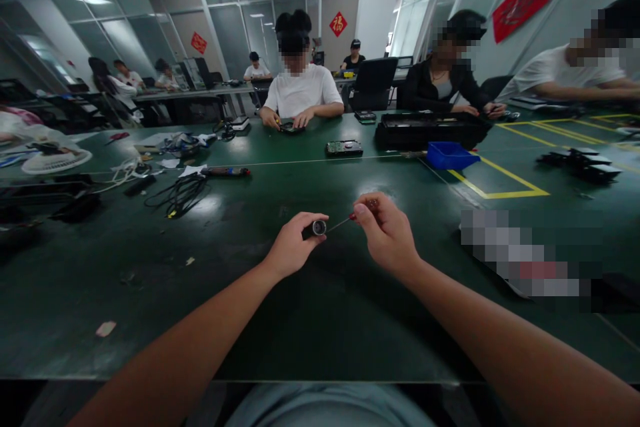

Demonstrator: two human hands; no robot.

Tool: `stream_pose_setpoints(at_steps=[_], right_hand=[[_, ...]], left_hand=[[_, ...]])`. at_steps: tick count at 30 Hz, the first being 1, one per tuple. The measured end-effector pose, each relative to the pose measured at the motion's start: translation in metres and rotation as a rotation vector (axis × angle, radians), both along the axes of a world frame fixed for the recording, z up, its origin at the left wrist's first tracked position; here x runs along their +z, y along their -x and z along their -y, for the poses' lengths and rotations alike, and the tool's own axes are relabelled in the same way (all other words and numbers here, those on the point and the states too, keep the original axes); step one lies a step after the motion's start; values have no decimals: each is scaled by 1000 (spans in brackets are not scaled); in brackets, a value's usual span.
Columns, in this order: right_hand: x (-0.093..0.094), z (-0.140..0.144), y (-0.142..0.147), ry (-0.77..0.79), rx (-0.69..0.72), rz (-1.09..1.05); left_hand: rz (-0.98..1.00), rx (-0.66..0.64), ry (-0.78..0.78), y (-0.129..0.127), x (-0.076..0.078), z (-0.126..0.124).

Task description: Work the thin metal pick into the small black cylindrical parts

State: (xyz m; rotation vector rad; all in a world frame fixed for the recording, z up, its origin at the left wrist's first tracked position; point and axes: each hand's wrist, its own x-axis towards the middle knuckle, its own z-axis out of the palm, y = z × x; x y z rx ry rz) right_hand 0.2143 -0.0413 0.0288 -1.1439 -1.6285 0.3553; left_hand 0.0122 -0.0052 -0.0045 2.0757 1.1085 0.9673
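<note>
Between the thumb and fingers of my left hand [291, 248] is a small black cylindrical part [319, 228]; its round, silver-rimmed end faces me. My right hand [393, 235] is closed around a thin screwdriver [341, 223] with a red handle, most of which the fingers hide. The metal shaft points left and down toward the cylindrical part. Whether its tip touches the part, I cannot tell. Both hands are held above the middle of the green table [300, 327].
Left of my hands lie a coiled black cable [183, 197] and a pen-shaped tool [227, 172]. Farther back are a circuit board [344, 147], a long black housing [430, 130] and a blue tray [451, 156]. A blurred-out item [515, 253] lies right. A co-worker [303, 93] sits opposite.
</note>
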Motion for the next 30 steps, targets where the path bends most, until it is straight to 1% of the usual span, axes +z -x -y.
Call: stream_pose_setpoints(at_steps=[4, 8, 15, 18, 23, 30], right_hand=[[-4, 0, 0, -9, 39, -31], [-6, -1, 1, -7, 47, -29], [-3, -1, 2, 6, 35, 21], [-4, -2, 1, -4, 24, -6], [-9, -6, 1, 2, 54, -80], [-8, -4, 2, 28, 70, -77]], left_hand=[[15, 26, 13, 2, -1, -2], [24, -8, 8, 3, -3, -2], [24, 18, 33, 5, -5, -5], [24, 28, 34, 5, -5, -5], [29, 19, 17, 6, -5, -5], [9, 5, -10, 8, -8, -6]])
